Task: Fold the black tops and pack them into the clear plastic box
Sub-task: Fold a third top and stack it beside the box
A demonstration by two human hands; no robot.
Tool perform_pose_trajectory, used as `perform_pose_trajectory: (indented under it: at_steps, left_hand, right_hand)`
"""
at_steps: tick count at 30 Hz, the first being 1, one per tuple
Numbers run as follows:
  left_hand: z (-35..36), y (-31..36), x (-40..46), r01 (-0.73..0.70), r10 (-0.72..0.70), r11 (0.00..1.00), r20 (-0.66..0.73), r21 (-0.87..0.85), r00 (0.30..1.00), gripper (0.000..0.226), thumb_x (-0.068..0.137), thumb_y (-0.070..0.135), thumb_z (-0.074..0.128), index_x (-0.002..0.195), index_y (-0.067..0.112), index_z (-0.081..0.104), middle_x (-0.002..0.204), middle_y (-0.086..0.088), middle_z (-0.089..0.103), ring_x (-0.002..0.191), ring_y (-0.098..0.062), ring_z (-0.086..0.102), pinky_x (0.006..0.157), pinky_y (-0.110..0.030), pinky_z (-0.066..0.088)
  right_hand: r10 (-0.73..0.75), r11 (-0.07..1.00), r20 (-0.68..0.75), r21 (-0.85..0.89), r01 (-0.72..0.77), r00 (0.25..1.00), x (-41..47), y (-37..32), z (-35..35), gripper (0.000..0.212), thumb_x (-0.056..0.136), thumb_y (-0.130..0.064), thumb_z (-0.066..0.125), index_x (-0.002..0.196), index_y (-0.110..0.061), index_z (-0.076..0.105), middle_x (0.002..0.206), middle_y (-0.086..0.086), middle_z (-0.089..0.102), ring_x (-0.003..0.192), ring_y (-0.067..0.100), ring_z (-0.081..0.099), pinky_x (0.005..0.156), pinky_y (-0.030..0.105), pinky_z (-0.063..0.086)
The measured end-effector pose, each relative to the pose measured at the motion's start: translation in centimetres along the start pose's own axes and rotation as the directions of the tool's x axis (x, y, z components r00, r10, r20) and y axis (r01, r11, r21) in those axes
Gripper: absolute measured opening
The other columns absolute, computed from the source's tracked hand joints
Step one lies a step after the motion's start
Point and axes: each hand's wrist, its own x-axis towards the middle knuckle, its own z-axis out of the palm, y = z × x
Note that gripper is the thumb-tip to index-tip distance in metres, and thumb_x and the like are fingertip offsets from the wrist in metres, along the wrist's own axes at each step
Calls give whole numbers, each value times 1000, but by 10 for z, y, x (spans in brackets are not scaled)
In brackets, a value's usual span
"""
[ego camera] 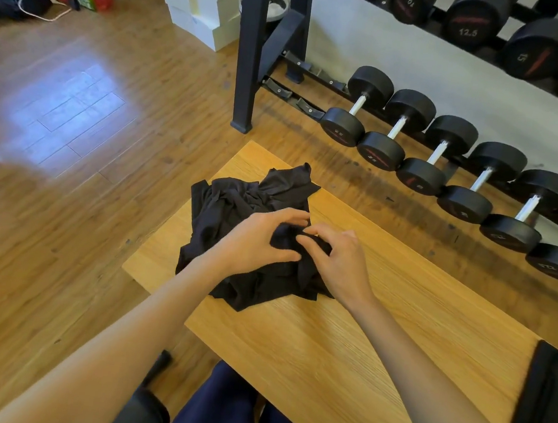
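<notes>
A heap of black tops (247, 208) lies bunched up at the far left end of the wooden tabletop (379, 325). Part of it hangs a little over the left edge. The heap is a crumpled lump, so no long side can be picked out yet.

Both hands are on the near right part of the heap. The left hand (257, 240) has its fingers curled over a fold of the black cloth and seems to hold it. The right hand (338, 255) pinches the same bit of cloth with bent fingers. The two hands are almost touching, with the cloth between them.

Most of the heap lies past the hands and off to the left, so the left hand is nearer to the rest of it. My guess is that the person is picking one top out of the heap to spread it flat on the bare wood nearer to them.

Another black cloth (545, 411), flat and neat, lies at the right edge of the tabletop, well apart from the heap. The clear plastic box is not in view.
</notes>
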Motion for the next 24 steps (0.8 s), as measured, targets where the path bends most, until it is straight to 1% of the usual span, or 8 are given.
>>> perform_pose_trajectory:
  at_steps: [5, 7, 10, 13, 15, 18, 21, 24]
  left_hand:
    - [-8, 5, 11, 1, 1, 997, -23, 80, 1000, 18, 89, 28, 70, 107, 27, 70, 96, 11, 67, 90, -5, 61, 87, -35, 53]
    - [-15, 3, 7, -3, 7, 998, -67, 60, 998, 10, 88, 25, 71, 98, 27, 72, 91, 11, 66, 84, -5, 61, 83, -36, 54]
    - [-27, -6, -1, 1, 3, 1000, -140, 31, 990, 9, 88, 22, 71, 96, 24, 73, 91, 11, 66, 83, -7, 63, 82, -34, 54]
    - [-39, -16, -12, 14, -17, 1000, -191, -17, 981, 14, 89, 20, 70, 97, 31, 70, 97, 13, 67, 87, -4, 63, 84, -25, 53]
    - [-45, -23, -20, 26, -30, 999, -227, -19, 973, 24, 90, 17, 69, 95, 40, 66, 98, 17, 65, 88, -3, 62, 82, -20, 51]
    - [-48, -38, -31, 65, -60, 998, -280, 7, 958, 26, 92, 17, 67, 98, 42, 64, 100, 14, 65, 87, -6, 62, 82, -24, 51]
    - [-47, -55, -39, 139, -128, 990, -327, 12, 936, 24, 92, 18, 67, 98, 41, 65, 95, 11, 64, 82, -8, 59, 81, -30, 51]
    - [-46, -70, -42, 202, -183, 979, -331, 24, 926, 17, 92, 18, 66, 100, 34, 68, 94, 8, 65, 84, -14, 60, 82, -39, 52]
  right_hand:
    - [6, 999, 24, -42, -5, 1000, 4, -3, -10, 17, 93, -43, 59, 92, -29, 66, 81, -15, 63, 83, 2, 51, 81, 24, 30]
    - [49, 994, 7, -97, -48, 999, 6, -1, -17, 16, 89, -44, 64, 90, -29, 66, 77, -12, 56, 83, 4, 42, 75, 25, 27]
    - [139, 978, -26, -154, -141, 990, 10, 6, -24, 7, 87, -40, 68, 87, -32, 69, 77, -4, 52, 89, 16, 40, 73, 26, 24]
    - [233, 969, -61, -67, -237, 971, 11, 10, -28, 5, 85, -32, 72, 81, -33, 70, 76, -6, 47, 89, 17, 36, 77, 28, 29]
    - [263, 964, -93, 2, -264, 960, 12, 10, -25, 7, 82, -25, 74, 76, -24, 71, 74, -11, 49, 88, 14, 37, 80, 33, 35]
    - [286, 957, -77, 63, -282, 955, 17, 8, -18, 15, 78, -17, 72, 73, -11, 59, 74, -2, 55, 81, 17, 45, 76, 41, 42]
    - [338, 909, 19, 253, -332, 941, 21, -1, -11, 21, 80, -9, 70, 74, -3, 50, 72, 10, 54, 67, 15, 46, 62, 34, 39]
    - [334, 867, 62, 371, -332, 941, 23, -11, -6, 22, 81, -10, 73, 75, -6, 53, 71, 3, 54, 66, 9, 48, 58, 25, 39]
